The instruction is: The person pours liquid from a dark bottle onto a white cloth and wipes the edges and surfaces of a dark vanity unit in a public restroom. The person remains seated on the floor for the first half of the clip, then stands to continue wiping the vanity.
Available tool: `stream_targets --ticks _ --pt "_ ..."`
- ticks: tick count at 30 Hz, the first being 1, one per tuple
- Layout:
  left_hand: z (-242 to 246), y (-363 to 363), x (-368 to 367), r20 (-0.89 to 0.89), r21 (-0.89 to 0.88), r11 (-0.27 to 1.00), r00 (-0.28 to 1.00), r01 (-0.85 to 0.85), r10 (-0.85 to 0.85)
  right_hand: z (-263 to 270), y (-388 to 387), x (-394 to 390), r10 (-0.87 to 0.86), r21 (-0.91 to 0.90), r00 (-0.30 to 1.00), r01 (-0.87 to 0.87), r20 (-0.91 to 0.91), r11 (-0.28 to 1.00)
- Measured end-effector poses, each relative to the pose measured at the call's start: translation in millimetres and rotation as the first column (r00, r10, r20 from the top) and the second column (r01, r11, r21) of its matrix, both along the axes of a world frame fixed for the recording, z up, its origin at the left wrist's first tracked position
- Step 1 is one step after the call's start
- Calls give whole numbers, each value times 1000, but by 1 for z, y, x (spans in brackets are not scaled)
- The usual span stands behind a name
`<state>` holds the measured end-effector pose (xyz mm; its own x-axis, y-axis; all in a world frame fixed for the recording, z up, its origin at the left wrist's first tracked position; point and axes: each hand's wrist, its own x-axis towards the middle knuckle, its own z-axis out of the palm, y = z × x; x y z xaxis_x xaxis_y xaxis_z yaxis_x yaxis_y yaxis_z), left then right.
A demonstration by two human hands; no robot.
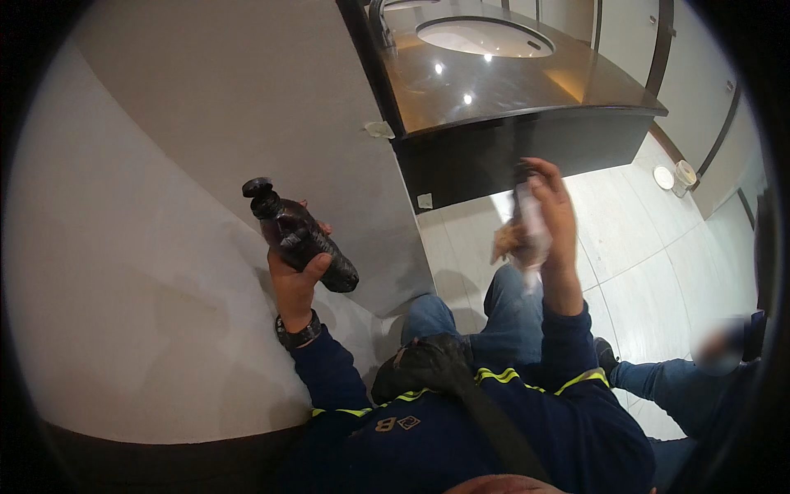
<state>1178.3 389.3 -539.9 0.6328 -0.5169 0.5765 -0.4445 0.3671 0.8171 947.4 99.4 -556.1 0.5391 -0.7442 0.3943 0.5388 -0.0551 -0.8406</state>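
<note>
My left hand (292, 283) grips a dark plastic bottle (308, 241) around its body. The bottle is tilted, its neck toward the upper left, and the flip-top cap (257, 186) stands raised. To the right, my right hand (558, 210) is blurred by motion. It is closed on a crumpled whitish and brown rag (531, 238). A dark patch shows at its fingertips, too blurred to tell whether it is a separate thing. Both hands are raised in front of my body, well apart from each other.
A brown stone countertop (444, 105) with an oval sink (469, 38) and a faucet (381, 25) lies ahead. A pale wall (154, 216) stands close on my left. Small tubs (684, 176) sit on the tiled floor (642, 278). Another person's leg (654, 380) is at my right.
</note>
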Motion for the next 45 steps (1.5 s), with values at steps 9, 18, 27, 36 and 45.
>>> stream_targets --ticks 9,18,27,36,45 --pt "41 -100 -111 -62 -76 952 951 298 -303 -38 42 -10 202 -469 933 -327 -297 821" --pt "54 -146 -135 315 94 964 911 250 -267 -9 46 -33 53 -321 885 -224 -463 920" --pt "48 -115 -76 567 -195 964 781 -180 260 -30 40 -41 41 -260 897 -170 -440 951" --pt "66 -125 -23 636 -326 731 432 -600 639 -56 14 -62 -15 -185 883 -82 -470 979" --pt "68 -137 -25 622 -333 684 394 -649 677 -61 16 -63 -22 -178 878 -73 -479 981"
